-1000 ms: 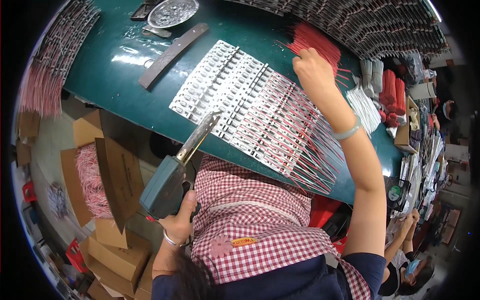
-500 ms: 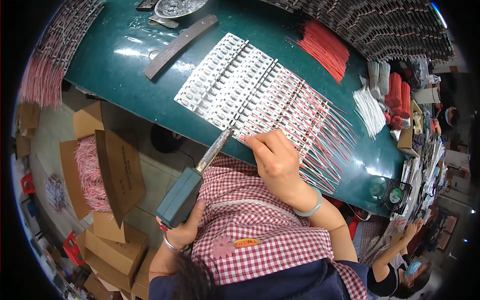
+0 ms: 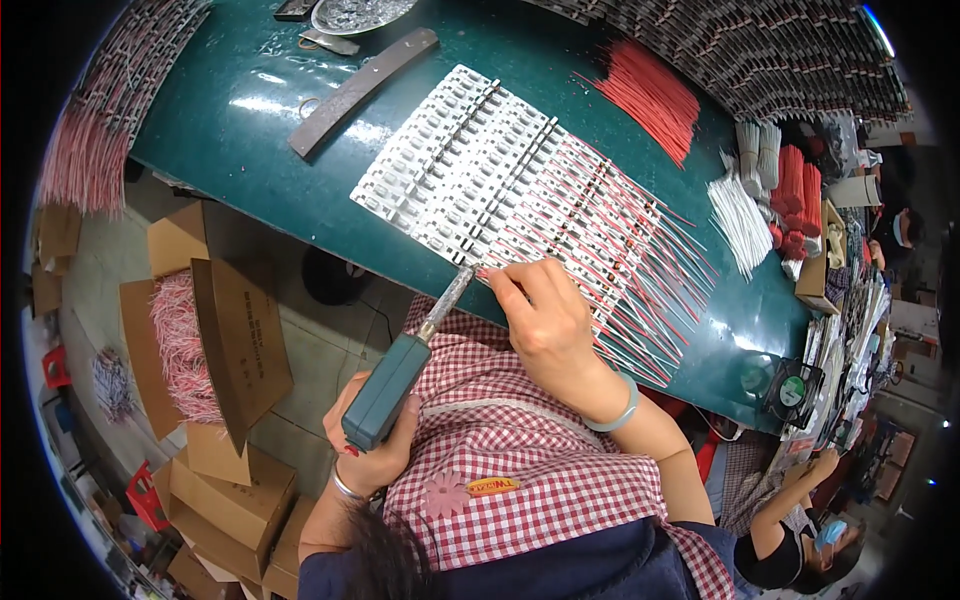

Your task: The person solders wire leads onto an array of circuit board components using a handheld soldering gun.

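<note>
In my left hand [image 3: 375,440] is a soldering iron [image 3: 388,392] with a boxy dark green handle, its fingers wrapped round it. The iron's grey tip meets the near edge of a white panel of small modules [image 3: 430,165] on the table. Right beside the tip, my right hand [image 3: 545,320] is closed in a pinch on a thin red wire [image 3: 485,272]. The wire's far part is hidden by the fingers. Red and white wires [image 3: 640,270] lie across the panel's right half and stick out past its edge. The left half carries no wires.
On the green table [image 3: 230,160] lie a dark curved bar [image 3: 365,92], a metal bowl [image 3: 360,12], red wires [image 3: 650,100] and white wires [image 3: 738,225]. Stacked panels [image 3: 760,55] line the back. Open cardboard boxes [image 3: 235,340] stand at left. Another person [image 3: 800,530] sits at right.
My left hand has shifted right with the soldering iron, which now stands steeper, its tip slightly nearer the right fingers. My right hand has moved only slightly.
</note>
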Demonstrator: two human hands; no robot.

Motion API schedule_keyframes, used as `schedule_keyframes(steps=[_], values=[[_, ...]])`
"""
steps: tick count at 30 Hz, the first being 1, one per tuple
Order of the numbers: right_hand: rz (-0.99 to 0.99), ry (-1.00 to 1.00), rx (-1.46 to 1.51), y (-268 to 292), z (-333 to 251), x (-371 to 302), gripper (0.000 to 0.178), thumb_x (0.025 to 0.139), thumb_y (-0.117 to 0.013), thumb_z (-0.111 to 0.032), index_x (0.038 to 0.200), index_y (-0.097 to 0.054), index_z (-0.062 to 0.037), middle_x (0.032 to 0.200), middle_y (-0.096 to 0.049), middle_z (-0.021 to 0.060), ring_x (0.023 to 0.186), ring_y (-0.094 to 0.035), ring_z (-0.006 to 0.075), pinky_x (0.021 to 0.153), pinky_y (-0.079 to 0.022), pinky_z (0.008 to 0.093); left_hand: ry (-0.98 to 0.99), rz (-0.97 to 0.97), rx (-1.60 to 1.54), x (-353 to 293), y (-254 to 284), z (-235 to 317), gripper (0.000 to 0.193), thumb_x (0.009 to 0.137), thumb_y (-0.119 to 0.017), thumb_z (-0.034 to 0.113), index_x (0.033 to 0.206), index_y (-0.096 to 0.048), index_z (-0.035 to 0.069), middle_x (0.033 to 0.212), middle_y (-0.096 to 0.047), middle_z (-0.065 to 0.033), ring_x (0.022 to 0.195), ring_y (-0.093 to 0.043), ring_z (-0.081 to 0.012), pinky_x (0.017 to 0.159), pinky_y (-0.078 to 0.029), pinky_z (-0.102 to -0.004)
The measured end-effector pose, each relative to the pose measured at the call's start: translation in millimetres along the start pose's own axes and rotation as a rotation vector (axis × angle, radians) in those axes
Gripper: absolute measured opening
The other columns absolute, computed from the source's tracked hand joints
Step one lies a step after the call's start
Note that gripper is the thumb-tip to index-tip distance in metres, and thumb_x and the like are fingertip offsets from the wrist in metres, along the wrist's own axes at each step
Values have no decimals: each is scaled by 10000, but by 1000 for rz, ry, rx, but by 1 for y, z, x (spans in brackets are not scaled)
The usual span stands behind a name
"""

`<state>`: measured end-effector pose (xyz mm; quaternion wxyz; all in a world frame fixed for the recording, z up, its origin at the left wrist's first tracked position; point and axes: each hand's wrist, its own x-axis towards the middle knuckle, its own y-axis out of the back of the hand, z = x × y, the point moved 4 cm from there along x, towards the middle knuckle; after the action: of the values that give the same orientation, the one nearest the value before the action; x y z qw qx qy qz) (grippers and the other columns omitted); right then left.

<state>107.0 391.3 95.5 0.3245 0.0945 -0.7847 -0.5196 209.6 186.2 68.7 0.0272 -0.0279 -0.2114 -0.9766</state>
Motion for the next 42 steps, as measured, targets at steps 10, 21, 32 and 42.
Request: schedule_keyframes(steps=[10, 21, 32, 42], values=[[-6, -41, -7, 1, 0, 1, 289, 739, -667, 51, 1021, -710, 6, 908, -638, 81, 776, -587, 239, 631, -503, 341, 48, 23, -50, -10, 0, -12, 216, 794, -777, 10, 986, -698, -50, 918, -694, -143, 768, -701, -264, 677, -558, -325], [-37, -73, 8, 2, -3, 4, 261, 769, -674, -16, 1027, -692, 18, 925, -618, 82, 829, -586, 245, 665, -492, 352, 121, 171, -275, -20, 14, -25, 330, 915, -719, 40, 1220, -629, -47, 1036, -664, -83, 778, -630, -135, 689, -523, -287], [44, -45, 140, -23, -14, 49, 267, 775, -718, 81, 1032, -693, 12, 902, -635, 102, 779, -588, 256, 662, -495, 362, 28, 235, -108, -8, 24, -32, 370, 915, -726, 38, 1267, -632, -22, 1128, -675, -88, 859, -644, -145, 724, -537, -293], [30, -40, 76, -34, -13, 52, 234, 793, -719, 48, 1021, -714, -7, 898, -637, 80, 782, -592, 242, 655, -495, 358, 123, 188, 18, 0, 24, -33, 262, 776, -791, 22, 1014, -712, -52, 924, -707, -163, 788, -711, -296, 757, -569, -340]])
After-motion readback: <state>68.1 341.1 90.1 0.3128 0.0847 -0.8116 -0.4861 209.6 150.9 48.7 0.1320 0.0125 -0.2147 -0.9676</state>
